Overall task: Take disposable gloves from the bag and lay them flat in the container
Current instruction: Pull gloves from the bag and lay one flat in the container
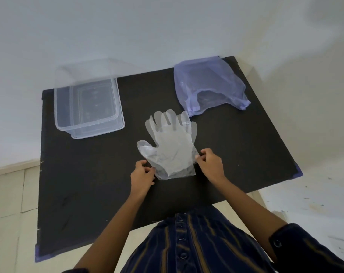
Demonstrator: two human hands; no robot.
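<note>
The left hand (142,173) pinches the left corner of the cuff of a clear disposable glove (172,146), thumb and fingers closed on the film. The right hand (209,164) pinches the opposite edge of the cuff in the same manner, fingers closed on the plastic. The glove is spread out between the two hands over the black table (88,184), fingers pointing away from the person, thumb sleeve out to the left. More than one layer of film shows at the fingertips (whether this is a second glove cannot be determined). Whether the glove rests on the table or is held just above it cannot be determined either.

The clear container (88,107) stands at the far left of the table, well apart from the glove, open at the top. The translucent purple bag (208,88) lies at the far right, its opening facing the person, its near edge close to the glove's fingertips.
</note>
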